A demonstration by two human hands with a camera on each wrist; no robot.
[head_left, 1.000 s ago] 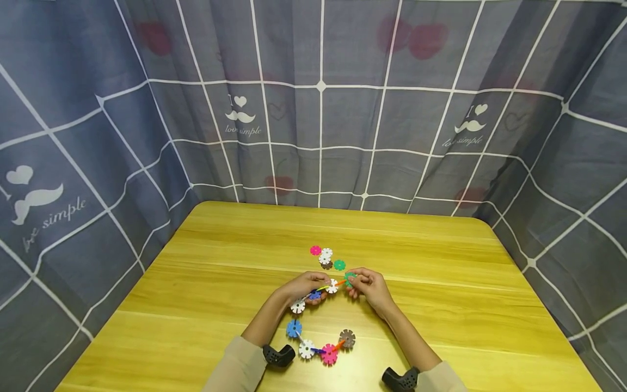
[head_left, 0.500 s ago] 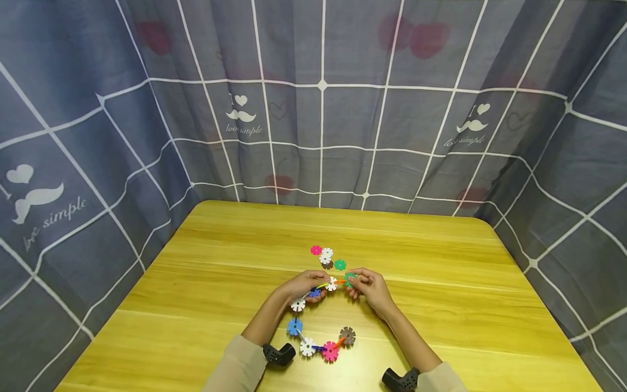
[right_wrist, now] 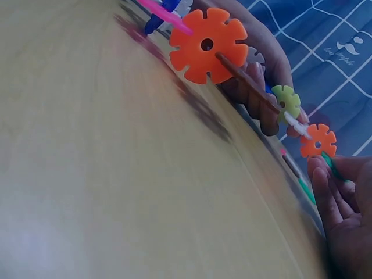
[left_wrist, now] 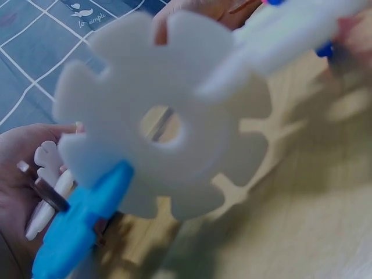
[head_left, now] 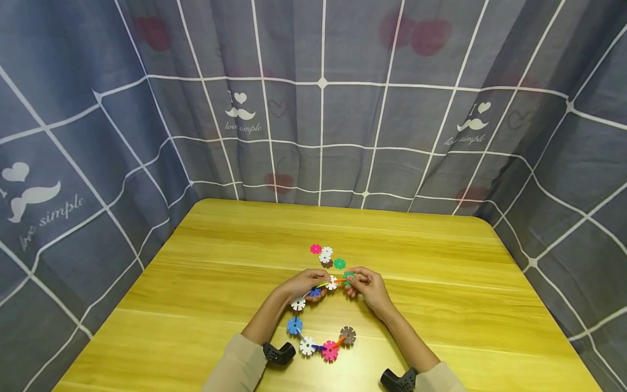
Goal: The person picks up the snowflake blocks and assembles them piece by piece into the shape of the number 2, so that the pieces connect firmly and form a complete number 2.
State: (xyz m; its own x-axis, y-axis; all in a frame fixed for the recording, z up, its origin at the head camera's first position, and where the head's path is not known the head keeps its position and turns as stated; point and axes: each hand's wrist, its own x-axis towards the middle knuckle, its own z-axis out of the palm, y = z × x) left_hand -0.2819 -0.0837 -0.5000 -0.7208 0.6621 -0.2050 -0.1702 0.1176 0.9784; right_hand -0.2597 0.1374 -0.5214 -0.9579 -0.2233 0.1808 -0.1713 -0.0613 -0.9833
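A chain of notched plastic discs curves beneath my hands. My left hand (head_left: 305,284) pinches it near a yellow disc (right_wrist: 286,100), with a blue disc (head_left: 315,292) by the fingers. Between the hands are a white disc (head_left: 331,282) and an orange disc (right_wrist: 318,141) seen edge-on from the head. My right hand (head_left: 371,289) pinches a green disc (head_left: 348,278) fitted into that orange one. The chain hangs from my left hand through a light blue disc (head_left: 295,326) and a pink disc (head_left: 330,351) to a brown disc (head_left: 348,335). A white disc (left_wrist: 116,107) fills the left wrist view.
Beyond my hands, several loose discs lie on the wooden table (head_left: 431,261): a pink disc (head_left: 315,249), overlapping white discs (head_left: 325,257), a brown disc (head_left: 326,264) and a green disc (head_left: 339,263). A grey checked curtain (head_left: 294,120) surrounds the table.
The white and orange discs between my hands have risen slightly and the orange one lies more level. Both hands keep their grip in nearly the same place.
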